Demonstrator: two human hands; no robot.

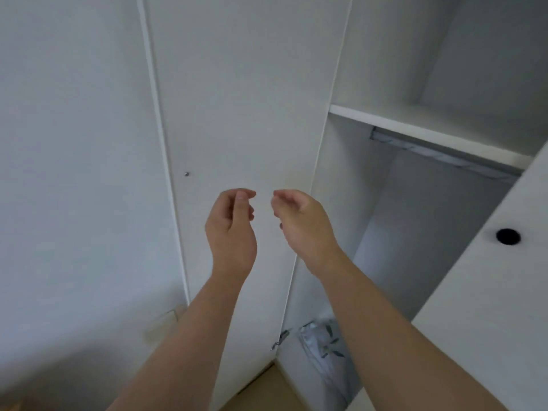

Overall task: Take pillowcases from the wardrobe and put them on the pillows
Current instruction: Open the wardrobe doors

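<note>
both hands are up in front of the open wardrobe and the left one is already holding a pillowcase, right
Not quite. In the head view the left hand holds nothing, like the right hand. The patterned fabric lies at the bottom of the open wardrobe.

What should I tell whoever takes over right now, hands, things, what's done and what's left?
Left hand: empty, fingers loosely curled, raised in front of the open left door.
Right hand: empty, also curled, level with the left, not touching anything.
Wardrobe: open; shelf and rail look bare.
Folded patterned fabric, probably the pillowcases, lies at the bottom, partly hidden by the right forearm.
Done: doors opened.
Left: reach down, take the fabric, fit it on the pillows, which are out of view.
</note>
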